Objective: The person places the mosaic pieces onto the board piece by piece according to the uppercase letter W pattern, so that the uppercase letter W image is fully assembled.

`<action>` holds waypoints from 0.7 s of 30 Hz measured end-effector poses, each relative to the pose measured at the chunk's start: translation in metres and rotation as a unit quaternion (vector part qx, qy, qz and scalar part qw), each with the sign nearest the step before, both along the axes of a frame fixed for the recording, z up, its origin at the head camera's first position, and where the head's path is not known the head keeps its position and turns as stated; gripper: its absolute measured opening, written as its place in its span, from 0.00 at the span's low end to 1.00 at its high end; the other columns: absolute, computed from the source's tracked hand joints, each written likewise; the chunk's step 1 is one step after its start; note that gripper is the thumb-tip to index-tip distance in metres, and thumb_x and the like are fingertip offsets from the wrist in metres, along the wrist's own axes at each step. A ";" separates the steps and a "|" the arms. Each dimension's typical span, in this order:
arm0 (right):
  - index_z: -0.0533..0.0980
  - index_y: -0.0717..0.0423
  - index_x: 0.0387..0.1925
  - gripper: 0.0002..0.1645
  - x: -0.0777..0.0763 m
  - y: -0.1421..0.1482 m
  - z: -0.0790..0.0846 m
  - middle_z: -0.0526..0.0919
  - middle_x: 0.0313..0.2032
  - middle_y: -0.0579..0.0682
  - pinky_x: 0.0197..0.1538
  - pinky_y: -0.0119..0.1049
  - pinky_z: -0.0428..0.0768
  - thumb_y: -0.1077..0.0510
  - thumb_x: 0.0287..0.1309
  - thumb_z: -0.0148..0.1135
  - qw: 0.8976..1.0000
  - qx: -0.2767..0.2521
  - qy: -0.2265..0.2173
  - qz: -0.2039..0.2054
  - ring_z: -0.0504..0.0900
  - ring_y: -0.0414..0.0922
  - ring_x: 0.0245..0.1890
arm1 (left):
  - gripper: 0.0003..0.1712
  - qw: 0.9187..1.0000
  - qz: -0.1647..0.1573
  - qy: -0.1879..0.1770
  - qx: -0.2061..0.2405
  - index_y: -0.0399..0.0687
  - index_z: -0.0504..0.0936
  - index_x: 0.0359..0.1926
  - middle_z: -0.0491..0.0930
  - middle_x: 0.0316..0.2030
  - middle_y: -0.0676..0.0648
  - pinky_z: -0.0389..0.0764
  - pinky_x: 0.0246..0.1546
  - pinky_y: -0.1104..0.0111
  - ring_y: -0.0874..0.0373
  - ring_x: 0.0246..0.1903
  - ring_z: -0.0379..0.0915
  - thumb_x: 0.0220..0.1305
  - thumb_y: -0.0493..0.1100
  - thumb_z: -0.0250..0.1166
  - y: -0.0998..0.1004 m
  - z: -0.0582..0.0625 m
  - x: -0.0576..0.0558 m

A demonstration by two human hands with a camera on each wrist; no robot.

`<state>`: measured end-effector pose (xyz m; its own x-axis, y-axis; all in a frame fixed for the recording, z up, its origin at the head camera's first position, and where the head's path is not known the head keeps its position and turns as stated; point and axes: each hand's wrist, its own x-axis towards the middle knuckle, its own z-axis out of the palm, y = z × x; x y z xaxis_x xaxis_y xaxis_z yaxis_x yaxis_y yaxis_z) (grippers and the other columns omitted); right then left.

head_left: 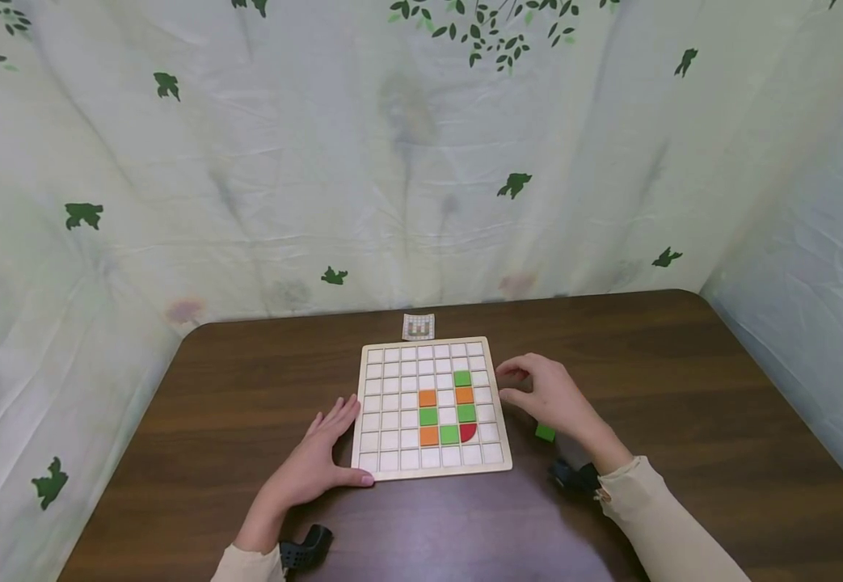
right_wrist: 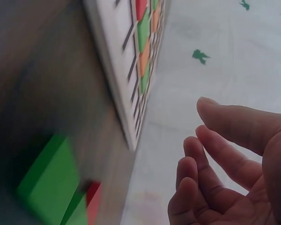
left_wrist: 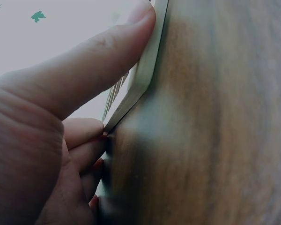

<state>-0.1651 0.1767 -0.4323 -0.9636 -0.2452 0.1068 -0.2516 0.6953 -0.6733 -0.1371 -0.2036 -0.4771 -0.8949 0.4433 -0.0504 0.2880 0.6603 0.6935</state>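
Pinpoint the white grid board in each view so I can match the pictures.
Head: the board lies just right of centre, below the picture's middle, seen from above.
Left wrist: the board shows edge-on at the upper middle, a slanting strip, partly hidden.
Right wrist: the board runs down from the top, left of centre, seen at a steep slant.
Shared landmark: the brown table, visible in all three.

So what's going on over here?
A person's left hand rests at the near left corner of a square white-gridded wooden board. Eight flat green, orange and red pieces form a U on it, its left side shorter. The empty right hand is beside the right edge; loose green and red blocks lie on the brown table nearby.
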 end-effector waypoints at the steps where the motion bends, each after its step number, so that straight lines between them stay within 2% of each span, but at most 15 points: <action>1: 0.82 0.60 0.52 0.19 0.001 0.003 -0.001 0.82 0.45 0.54 0.42 0.42 0.79 0.60 0.59 0.71 1.000 0.002 -0.001 -0.003 0.78 0.49 0.41 | 0.69 1.000 0.000 0.001 -0.001 0.37 0.52 0.78 0.47 0.79 0.41 0.35 0.73 0.41 0.42 0.78 0.37 0.45 0.61 0.81 0.000 0.000 0.000; 7: 0.82 0.59 0.52 0.19 0.006 0.022 -0.004 0.83 0.46 0.54 0.41 0.42 0.81 0.60 0.58 0.72 1.000 0.014 -0.002 -0.014 0.79 0.46 0.38 | 0.69 1.000 0.001 0.005 -0.002 0.38 0.52 0.78 0.48 0.78 0.42 0.36 0.74 0.42 0.42 0.78 0.37 0.44 0.60 0.81 0.000 -0.001 0.000; 14: 0.83 0.59 0.49 0.18 0.011 0.042 -0.008 0.83 0.44 0.54 0.41 0.43 0.80 0.61 0.57 0.73 0.999 0.018 0.013 -0.025 0.80 0.49 0.39 | 0.69 1.000 0.001 0.005 -0.004 0.38 0.52 0.78 0.48 0.78 0.42 0.36 0.74 0.42 0.42 0.78 0.37 0.44 0.60 0.81 0.000 0.000 0.000; 21: 0.82 0.59 0.50 0.18 0.017 0.059 -0.011 0.83 0.43 0.53 0.36 0.38 0.79 0.60 0.58 0.72 0.999 0.017 -0.010 -0.034 0.78 0.45 0.35 | 0.69 1.000 0.000 0.005 -0.006 0.38 0.52 0.78 0.47 0.79 0.42 0.36 0.74 0.43 0.42 0.78 0.37 0.44 0.60 0.81 0.000 0.000 0.000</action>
